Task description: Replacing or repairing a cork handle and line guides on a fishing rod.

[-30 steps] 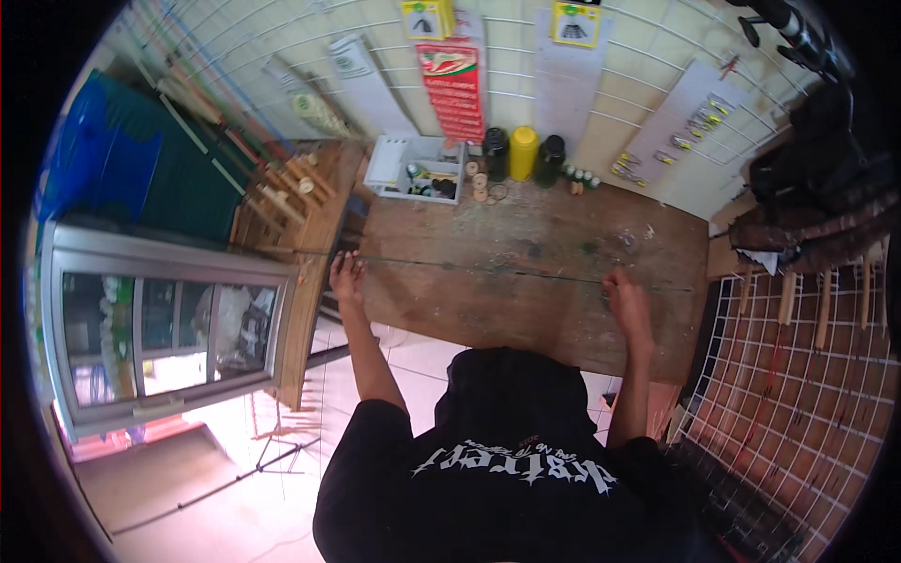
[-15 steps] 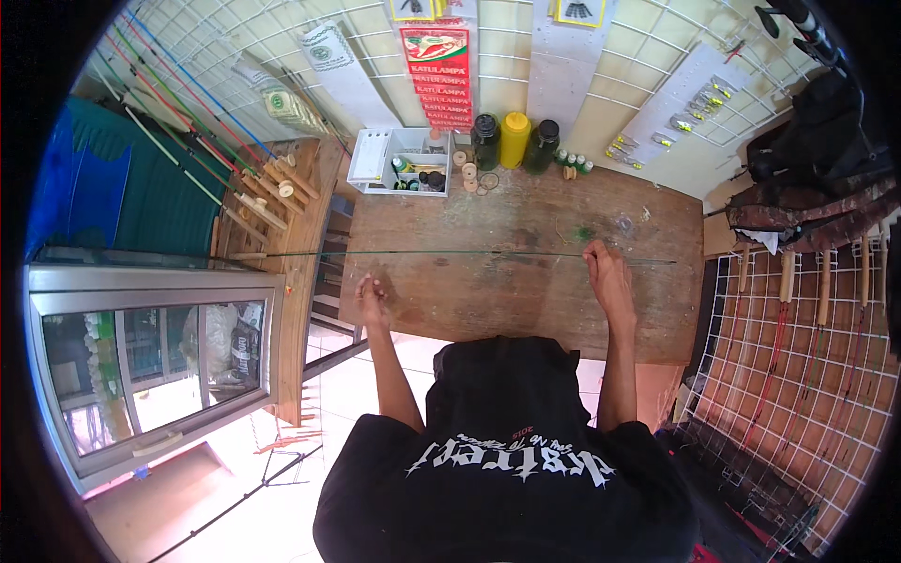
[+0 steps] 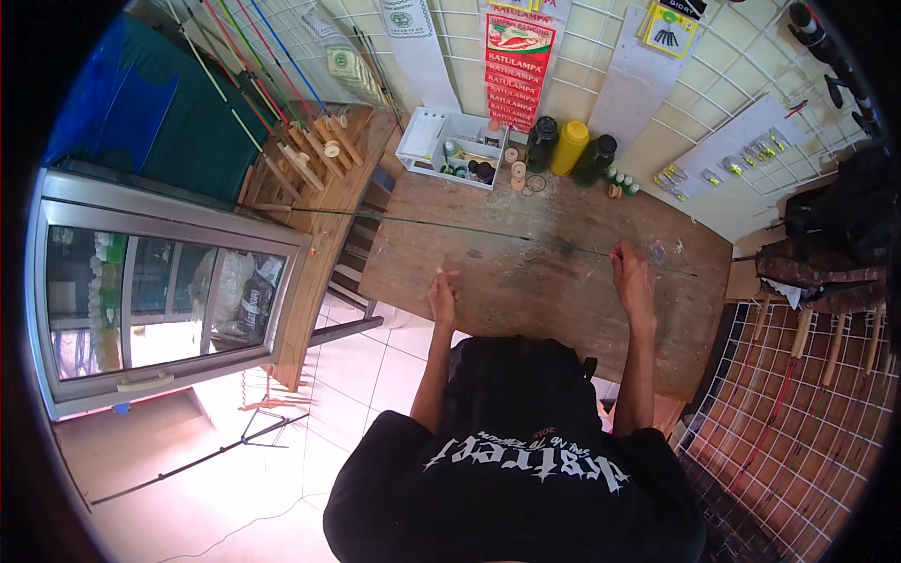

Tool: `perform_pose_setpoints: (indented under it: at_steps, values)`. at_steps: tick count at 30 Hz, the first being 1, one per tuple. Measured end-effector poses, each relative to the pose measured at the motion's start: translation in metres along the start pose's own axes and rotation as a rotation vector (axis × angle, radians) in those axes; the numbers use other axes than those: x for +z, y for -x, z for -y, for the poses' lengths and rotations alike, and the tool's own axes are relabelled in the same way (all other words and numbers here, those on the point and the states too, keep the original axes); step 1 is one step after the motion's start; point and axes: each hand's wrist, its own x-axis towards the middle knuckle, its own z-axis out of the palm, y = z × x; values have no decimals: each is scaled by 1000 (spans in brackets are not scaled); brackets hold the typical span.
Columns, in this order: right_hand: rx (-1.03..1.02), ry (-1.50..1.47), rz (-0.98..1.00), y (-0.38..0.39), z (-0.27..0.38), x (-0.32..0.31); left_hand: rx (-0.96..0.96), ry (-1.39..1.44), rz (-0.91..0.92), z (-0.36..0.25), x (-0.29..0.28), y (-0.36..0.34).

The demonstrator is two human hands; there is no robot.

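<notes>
A thin dark rod [image 3: 507, 234] lies lengthwise across the worn wooden table [image 3: 526, 300], running past its left edge. My right hand [image 3: 633, 284] rests on the table's right part, its fingertips pinched on the rod. My left hand [image 3: 443, 296] is near the table's front edge, a little in from the left end and clear of the rod. Its fingertips are drawn together and point up. Whether they hold anything thin does not show.
At the table's back stand a white tray [image 3: 424, 134] of small spools, two dark bottles [image 3: 542, 143] and a yellow bottle [image 3: 570, 147]. A wooden rack of rods [image 3: 310, 155] and a glass-door cabinet [image 3: 160, 291] are left. Wire mesh [image 3: 798, 432] stands right.
My left hand has moved from the table's left edge inward to the right. My right hand stays at the rod. The view has tilted so more of the back wall shows.
</notes>
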Motion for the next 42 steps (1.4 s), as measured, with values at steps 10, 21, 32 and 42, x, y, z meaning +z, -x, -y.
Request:
perform_pose_setpoints:
  at_steps: [10, 21, 32, 42]
  values:
    - [-2, 23, 41, -8, 0, 6, -118, -146, 278, 12, 23, 25]
    - [-56, -81, -35, -15, -20, 45, 0, -507, 578, 25, 50, 28]
    - [-47, -172, 27, -21, -42, 86, -91, -703, 925, 26, 77, 48]
    - [-9, -242, 21, -17, -51, 108, -278, -561, 788, 14, 45, 36]
